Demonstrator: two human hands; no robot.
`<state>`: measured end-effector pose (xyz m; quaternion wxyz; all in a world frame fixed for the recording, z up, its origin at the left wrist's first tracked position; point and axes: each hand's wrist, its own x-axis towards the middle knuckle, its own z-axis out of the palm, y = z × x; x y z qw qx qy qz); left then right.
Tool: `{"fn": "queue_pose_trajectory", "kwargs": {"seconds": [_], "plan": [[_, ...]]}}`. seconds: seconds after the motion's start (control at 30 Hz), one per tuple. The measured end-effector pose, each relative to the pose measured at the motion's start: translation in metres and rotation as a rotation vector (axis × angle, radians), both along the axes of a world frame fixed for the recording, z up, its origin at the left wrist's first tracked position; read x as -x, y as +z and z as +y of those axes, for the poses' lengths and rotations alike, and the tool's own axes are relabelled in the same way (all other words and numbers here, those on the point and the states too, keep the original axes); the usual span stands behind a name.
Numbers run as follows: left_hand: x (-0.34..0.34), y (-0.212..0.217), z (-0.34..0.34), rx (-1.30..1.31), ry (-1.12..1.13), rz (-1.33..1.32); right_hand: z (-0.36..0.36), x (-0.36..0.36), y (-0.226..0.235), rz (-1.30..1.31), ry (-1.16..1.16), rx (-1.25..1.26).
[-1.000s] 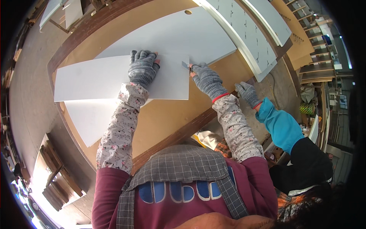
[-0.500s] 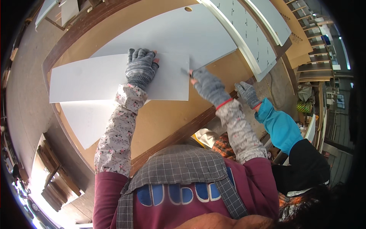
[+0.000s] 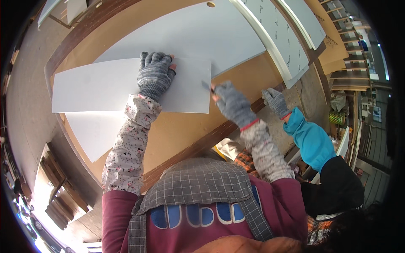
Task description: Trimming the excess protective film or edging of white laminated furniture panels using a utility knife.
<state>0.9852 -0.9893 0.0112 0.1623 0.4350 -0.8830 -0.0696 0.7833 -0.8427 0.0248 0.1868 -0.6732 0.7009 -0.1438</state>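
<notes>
My left hand [image 3: 155, 75], in a grey knit glove with some fingertips bare, lies flat on a white rectangular panel [image 3: 97, 88]. Its fingers point away from me. At the panel's right edge is my right hand [image 3: 233, 103], gloved in grey with a red cuff and slightly blurred. Its fingers are closed round a small flat-bladed hand tool [image 3: 206, 85], whose grey blade reaches over that edge; the exact kind is unclear. Beneath lie a larger pale panel [image 3: 185, 36] and, at the near left, a white sheet corner [image 3: 93, 137].
These rest on a brown board-topped table [image 3: 190, 130] with a dark wooden rim. Long white-edged panels [image 3: 276, 50] lie at the far right. A co-worker's gloved hand [image 3: 276, 102], with a blue sleeve, is near the table's right edge. Wooden pieces [image 3: 61, 192] are on the left.
My right hand and the bladed tool have moved a little toward me along the panel's right edge. My left hand stays pressed on the panel.
</notes>
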Motion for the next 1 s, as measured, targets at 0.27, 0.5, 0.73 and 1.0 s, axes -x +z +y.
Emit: {"fn": "queue_pose_trajectory", "kwargs": {"seconds": [0.27, 0.5, 0.73, 1.0], "plan": [[-0.003, -0.008, -0.001, 0.023, 0.005, 0.014, -0.011, 0.005, -0.014, 0.028, -0.004, 0.05], [0.0, 0.0, -0.001, 0.038, 0.006, -0.003, -0.032, 0.01, -0.003, -0.028, -0.084, -0.068], [-0.006, -0.003, 0.006, -0.015, -0.002, -0.003, 0.01, -0.005, 0.0, 0.037, 0.018, -0.08], [-0.008, -0.005, 0.007, 0.001, -0.029, 0.007, -0.019, 0.002, -0.002, -0.004, -0.062, -0.032]]}}
